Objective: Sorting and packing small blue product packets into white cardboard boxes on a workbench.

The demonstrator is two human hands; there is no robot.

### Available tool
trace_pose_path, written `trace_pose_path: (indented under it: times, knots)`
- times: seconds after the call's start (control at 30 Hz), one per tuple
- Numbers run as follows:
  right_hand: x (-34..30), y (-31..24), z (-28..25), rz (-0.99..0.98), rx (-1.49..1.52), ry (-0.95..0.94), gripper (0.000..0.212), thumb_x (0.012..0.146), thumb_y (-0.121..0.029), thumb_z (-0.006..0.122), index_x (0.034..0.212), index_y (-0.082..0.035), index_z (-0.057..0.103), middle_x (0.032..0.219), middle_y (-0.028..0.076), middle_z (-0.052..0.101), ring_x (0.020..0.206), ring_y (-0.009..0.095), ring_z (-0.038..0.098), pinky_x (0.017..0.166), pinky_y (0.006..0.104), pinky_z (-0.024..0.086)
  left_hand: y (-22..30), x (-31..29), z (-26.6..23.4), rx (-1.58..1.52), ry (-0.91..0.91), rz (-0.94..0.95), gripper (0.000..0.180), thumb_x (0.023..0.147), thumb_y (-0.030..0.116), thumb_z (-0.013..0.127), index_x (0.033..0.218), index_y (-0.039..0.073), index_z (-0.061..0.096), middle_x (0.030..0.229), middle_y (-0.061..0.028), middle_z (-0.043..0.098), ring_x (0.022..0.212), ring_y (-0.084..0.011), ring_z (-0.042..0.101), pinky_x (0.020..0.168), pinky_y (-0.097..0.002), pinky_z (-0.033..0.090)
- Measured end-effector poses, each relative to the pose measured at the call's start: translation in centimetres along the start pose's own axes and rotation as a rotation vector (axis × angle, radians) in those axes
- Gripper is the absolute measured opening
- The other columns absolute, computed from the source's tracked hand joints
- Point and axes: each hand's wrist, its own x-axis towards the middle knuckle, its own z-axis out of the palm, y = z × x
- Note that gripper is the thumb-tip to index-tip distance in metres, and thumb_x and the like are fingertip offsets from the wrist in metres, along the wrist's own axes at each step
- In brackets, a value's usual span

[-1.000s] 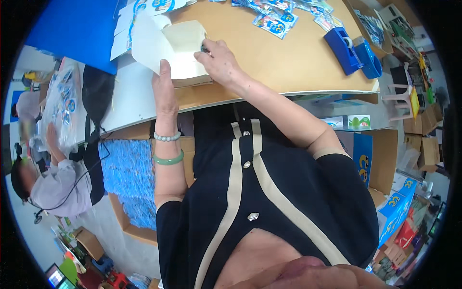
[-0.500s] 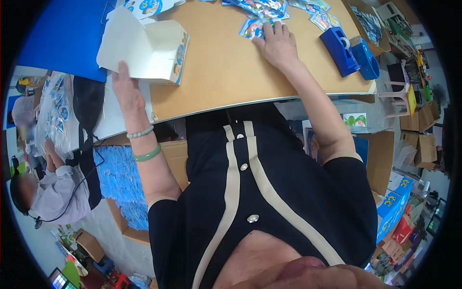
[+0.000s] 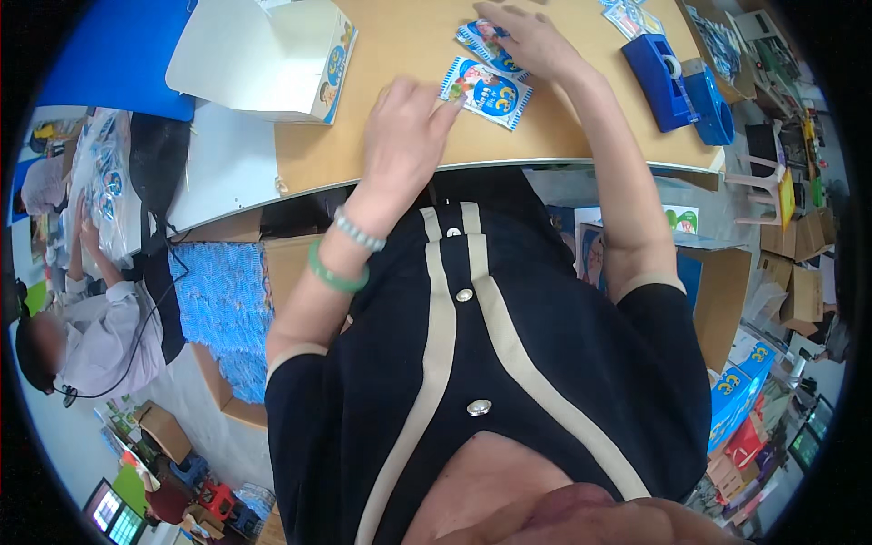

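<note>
Two small blue-and-white sachets with printed pictures lie on the table in front of me. The nearer sachet point(image 3: 490, 94) partly overlaps the farther one point(image 3: 483, 44). My left hand point(image 3: 404, 132) is at the nearer sachet's left edge, its thumb apart from the fingers and meeting the sachet's corner. My right hand point(image 3: 536, 44) reaches across the farther sachet, fingers stretched out to the left, with the thumb over it. To the left, an open white carton point(image 3: 263, 68) with a blue printed side stands with its flap folded out; neither hand touches it.
A blue tape dispenser point(image 3: 658, 82) and a blue ring-shaped part point(image 3: 708, 107) stand at the table's right. More packets point(image 3: 634, 18) lie at the far right, beside a cardboard box point(image 3: 722, 45). Below the table's left sits a box of blue packets point(image 3: 222, 300). Another person point(image 3: 100, 336) sits at far left.
My left hand has left the carton and moved right to the sachets. Two sachets now lie nearer to me, and my right hand has shifted slightly farther away. The view has shifted a little.
</note>
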Motion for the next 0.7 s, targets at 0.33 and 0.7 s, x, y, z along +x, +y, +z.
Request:
trace_pose_path:
  times: [0.33, 0.7]
  knots:
    - [-3.3, 3.4, -2.9, 0.601, 0.495, -0.238, 0.032, 0.079, -0.019, 0.059, 0.108, -0.005, 0.059, 0.091, 0.018, 0.066, 0.091, 0.036, 0.061, 0.082, 0.0448, 0.048, -0.8, 5.0, 4.1, 0.275, -0.174, -0.048, 0.047, 0.064, 0.034, 0.081, 0.096, 0.005, 0.064, 0.103, -0.0143, 0.057, 0.097, -0.0318, 0.056, 0.081, -0.0449, 0.045]
    - [-5.1, -5.0, 1.7, 0.323, 0.2, -0.149, 0.028, 0.085, -0.026, 0.064, 0.098, -0.002, 0.061, 0.085, 0.011, 0.065, 0.082, 0.021, 0.063, 0.072, 0.0365, 0.049, -3.7, 3.9, 5.4, -0.128, -0.118, -0.065, 0.019, 0.072, 0.013, 0.074, 0.088, 0.007, 0.065, 0.097, -0.0116, 0.058, 0.097, -0.0287, 0.056, 0.084, -0.0429, 0.044]
